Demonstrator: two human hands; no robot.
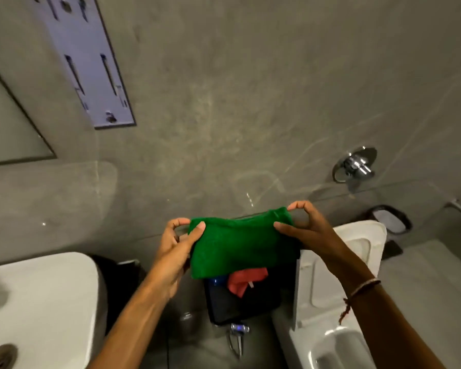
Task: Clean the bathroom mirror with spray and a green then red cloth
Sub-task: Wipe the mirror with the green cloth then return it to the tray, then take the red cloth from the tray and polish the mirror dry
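I hold a green cloth (237, 243) stretched between both hands in front of the grey wall. My left hand (176, 249) pinches its upper left corner and my right hand (304, 225) pinches its upper right corner. The cloth hangs down over a black container (240, 304) on the floor. A red cloth (244, 282) lies crumpled in that container, next to something blue (215, 282) that is mostly hidden. The mirror's corner (8, 123) shows at the far left. No spray bottle is clearly visible.
A white sink basin (37, 302) with a drain is at lower left. A white toilet (338, 302) with its lid up stands at lower right. On the wall are a chrome tap fitting (355, 165) and a pale panel (88, 62). A dark bin (389, 218) stands behind the toilet.
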